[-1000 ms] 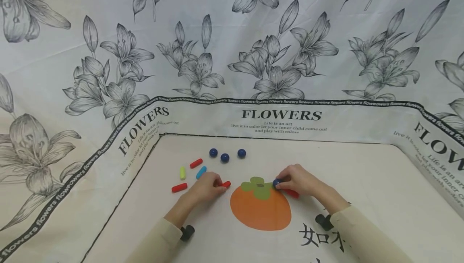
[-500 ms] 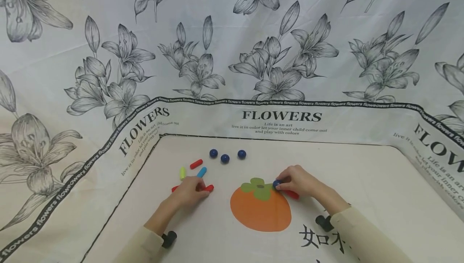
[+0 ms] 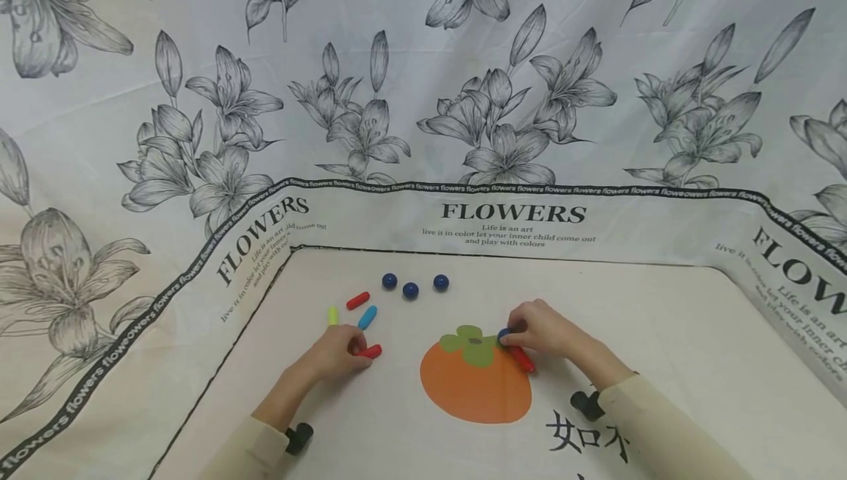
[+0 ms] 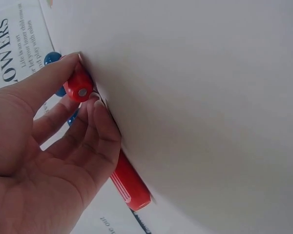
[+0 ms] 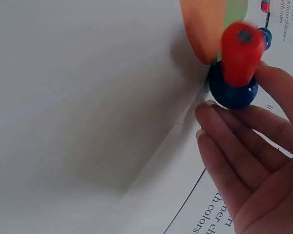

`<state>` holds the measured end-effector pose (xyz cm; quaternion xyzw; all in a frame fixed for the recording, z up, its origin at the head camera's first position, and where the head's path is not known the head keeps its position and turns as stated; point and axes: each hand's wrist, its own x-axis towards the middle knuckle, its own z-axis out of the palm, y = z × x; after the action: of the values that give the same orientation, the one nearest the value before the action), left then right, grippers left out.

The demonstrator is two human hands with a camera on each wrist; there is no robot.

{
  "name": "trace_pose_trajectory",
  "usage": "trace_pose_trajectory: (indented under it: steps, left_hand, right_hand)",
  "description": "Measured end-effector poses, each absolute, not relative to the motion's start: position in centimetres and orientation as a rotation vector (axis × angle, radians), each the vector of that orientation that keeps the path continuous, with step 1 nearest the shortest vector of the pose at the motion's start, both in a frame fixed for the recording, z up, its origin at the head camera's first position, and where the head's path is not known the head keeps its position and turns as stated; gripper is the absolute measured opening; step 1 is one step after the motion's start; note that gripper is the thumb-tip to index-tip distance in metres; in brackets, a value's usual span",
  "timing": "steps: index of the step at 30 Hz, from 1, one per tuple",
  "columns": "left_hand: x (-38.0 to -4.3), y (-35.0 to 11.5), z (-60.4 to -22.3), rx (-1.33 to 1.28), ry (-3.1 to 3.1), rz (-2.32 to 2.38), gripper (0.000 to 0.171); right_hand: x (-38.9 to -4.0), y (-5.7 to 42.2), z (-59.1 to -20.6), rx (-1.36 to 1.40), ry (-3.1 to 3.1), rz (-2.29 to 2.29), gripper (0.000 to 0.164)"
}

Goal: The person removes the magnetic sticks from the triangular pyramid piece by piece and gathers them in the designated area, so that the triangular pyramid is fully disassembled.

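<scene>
My left hand (image 3: pixel 334 353) pinches a red magnetic rod (image 4: pixel 79 87) between thumb and fingers, a grey spot showing on its end. Another red rod (image 4: pixel 129 183) lies on the table behind those fingers; the hand hides it in the head view. With my right hand (image 3: pixel 542 329) I grip a dark blue ball (image 5: pixel 233 92) at the right of the printed persimmon's leaves. A red rod (image 5: pixel 241 53) is joined to that ball and points toward the camera in the right wrist view, slightly blurred. In the head view this rod (image 3: pixel 523 359) slants down to the right.
Several loose pieces lie beyond my left hand: a red rod (image 3: pixel 358 300), a light blue rod (image 3: pixel 367 317) and a partly covered yellow-green rod (image 3: pixel 333 315). Three dark blue balls (image 3: pixel 410 290) sit farther back. The white cloth bears an orange persimmon print (image 3: pixel 473 392).
My left hand has drawn back to the left with its red rod, away from the persimmon. The rod on the right hand's ball has swung to point more toward me; that hand barely shifts.
</scene>
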<state>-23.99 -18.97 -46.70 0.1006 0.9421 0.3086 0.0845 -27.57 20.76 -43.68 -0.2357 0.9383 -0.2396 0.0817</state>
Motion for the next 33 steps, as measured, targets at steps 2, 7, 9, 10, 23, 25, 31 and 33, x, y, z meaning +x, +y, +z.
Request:
trace_pose_trajectory:
  steps: [2, 7, 9, 10, 23, 25, 31, 33]
  left_hand:
    - [-24.0, -18.9, -46.7, 0.308, 2.811, 0.917, 0.019]
    - [-23.9, -18.9, -46.6, 0.318, 2.808, 0.901, 0.020]
    - [-23.9, -18.9, -46.6, 0.318, 2.804, 0.897, 0.020]
    - [-23.9, -18.8, -46.5, 0.318, 2.802, 0.896, 0.020]
    - [-23.8, -19.3, -46.0, 0.341, 2.793, 0.894, 0.023]
    - [-23.8, -19.2, -45.6, 0.344, 2.806, 0.900, 0.024]
    - [-23.8, -17.6, -44.1, 0.396, 2.841, 0.917, 0.025]
    - [-24.0, -16.6, -43.8, 0.448, 2.834, 0.912, 0.025]
  right_hand:
    - [-27.5, 20.6, -43.7, -0.656, 2.854, -0.653, 0.019]
    - [-27.3, 20.7, -43.7, -0.599, 2.926, -0.559, 0.033]
    - [-27.3, 21.0, -43.6, -0.641, 2.918, -0.584, 0.031]
    - [-27.3, 21.2, -43.4, -0.673, 2.904, -0.607, 0.027]
    - [-27.2, 22.2, -42.4, -0.873, 2.661, -0.754, 0.022]
    - [-27.3, 22.1, -42.7, -0.886, 2.654, -0.778, 0.021]
    - [-27.9, 22.1, -43.5, -0.897, 2.649, -0.822, 0.019]
    - [-28.0, 22.0, -43.7, -0.882, 2.651, -0.830, 0.017]
